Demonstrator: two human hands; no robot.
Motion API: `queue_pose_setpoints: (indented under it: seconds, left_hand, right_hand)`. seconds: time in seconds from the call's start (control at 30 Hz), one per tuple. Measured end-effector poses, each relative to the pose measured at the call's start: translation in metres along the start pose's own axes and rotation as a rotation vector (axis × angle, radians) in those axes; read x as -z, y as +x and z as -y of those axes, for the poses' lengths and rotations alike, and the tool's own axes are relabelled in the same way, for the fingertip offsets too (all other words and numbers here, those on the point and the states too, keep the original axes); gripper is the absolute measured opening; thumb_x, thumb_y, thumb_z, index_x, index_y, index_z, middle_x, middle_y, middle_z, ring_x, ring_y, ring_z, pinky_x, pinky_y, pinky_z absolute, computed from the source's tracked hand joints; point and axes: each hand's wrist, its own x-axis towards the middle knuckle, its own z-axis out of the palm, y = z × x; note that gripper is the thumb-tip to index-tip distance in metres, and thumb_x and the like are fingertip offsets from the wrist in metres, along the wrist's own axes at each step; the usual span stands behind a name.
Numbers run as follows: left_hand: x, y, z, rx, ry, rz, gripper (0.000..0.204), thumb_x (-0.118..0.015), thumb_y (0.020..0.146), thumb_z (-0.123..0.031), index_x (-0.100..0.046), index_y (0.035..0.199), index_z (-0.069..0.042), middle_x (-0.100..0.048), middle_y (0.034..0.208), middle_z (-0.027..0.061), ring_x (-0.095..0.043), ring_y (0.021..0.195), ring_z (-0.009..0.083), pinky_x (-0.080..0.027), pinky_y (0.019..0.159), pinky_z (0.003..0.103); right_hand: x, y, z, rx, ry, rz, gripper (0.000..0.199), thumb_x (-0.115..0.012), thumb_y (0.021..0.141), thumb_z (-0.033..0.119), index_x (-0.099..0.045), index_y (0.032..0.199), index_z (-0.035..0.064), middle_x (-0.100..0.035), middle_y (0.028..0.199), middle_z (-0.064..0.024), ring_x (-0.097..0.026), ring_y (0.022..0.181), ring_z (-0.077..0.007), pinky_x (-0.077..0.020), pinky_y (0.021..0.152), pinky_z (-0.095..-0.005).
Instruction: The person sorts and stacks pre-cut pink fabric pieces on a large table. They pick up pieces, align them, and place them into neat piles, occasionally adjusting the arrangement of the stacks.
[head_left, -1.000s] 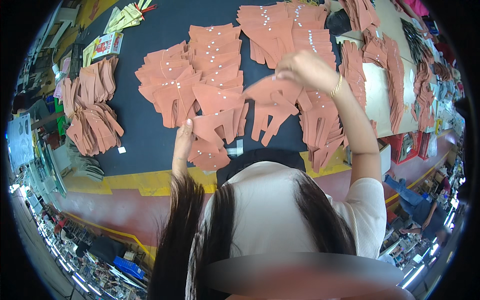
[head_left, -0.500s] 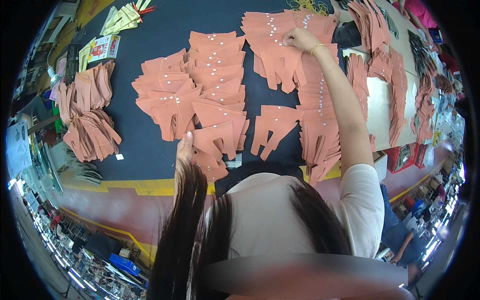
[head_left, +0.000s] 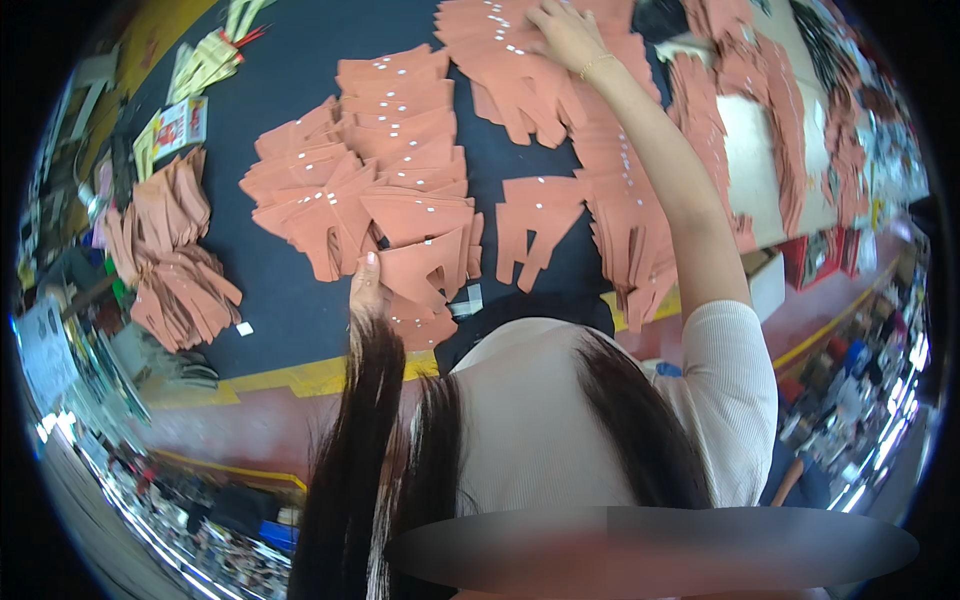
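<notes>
Salmon-pink cut fabric pieces (head_left: 400, 190), dotted with small white stickers, cover a dark navy table (head_left: 290, 310) edged in yellow. At far left lie yellow-green packets (head_left: 205, 65) (one red-and-white). The person's top (head_left: 560, 420) is pale cream, ribbed at the sleeve.

The salmon-coloured cut pieces (head_left: 400, 190) looked like thin matt cloth or a felt-like sheet, flat and unglossy, each bearing small pale paper-like stickers (head_left: 420, 208). The worktop (head_left: 300, 320) was covered in a dark navy matt cloth-like surface, edged by a yellow painted strip (head_left: 300, 378) with a slight sheen. The right hand (head_left: 565, 35) lay on a far stack of the same matt material, a thin shiny metal bracelet (head_left: 596, 64) at its wrist. The left hand (head_left: 368, 290) touched a near piece. The person's top (head_left: 730, 390) was a pale ribbed knit, soft and matt. Yellowish packets (head_left: 205, 65) at the far left looked like glossy printed paper or plastic.
</notes>
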Motion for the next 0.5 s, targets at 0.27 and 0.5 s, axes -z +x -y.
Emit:
queue_pose_setpoints:
  seconds: [0.27,0.5]
  left_hand:
    - [0.049,0.034,0.036,-0.025,0.418,-0.184,0.038,-0.052,0.099,-0.032,-0.056,0.117,0.001,-0.064,0.108,0.0104,-0.063,0.098,0.0197,-0.052,0.086,0.036]
    - [0.05,0.037,0.049,-0.134,0.435,-0.244,0.02,-0.064,0.091,-0.014,-0.061,0.106,-0.001,-0.064,0.09,0.0033,-0.058,0.076,0.0088,-0.048,0.068,0.024]
  right_hand:
    - [0.043,-0.134,-0.047,-0.111,0.328,-0.087,0.019,-0.067,0.08,0.02,-0.062,0.094,0.0079,-0.057,0.096,-0.0127,-0.057,0.095,-0.0336,-0.047,0.082,-0.0414]
    - [0.03,-0.291,-0.055,-0.312,0.2,0.19,0.023,-0.07,0.079,0.019,-0.067,0.101,0.0113,-0.058,0.106,-0.0085,-0.056,0.1,-0.0311,-0.0463,0.084,-0.0442]
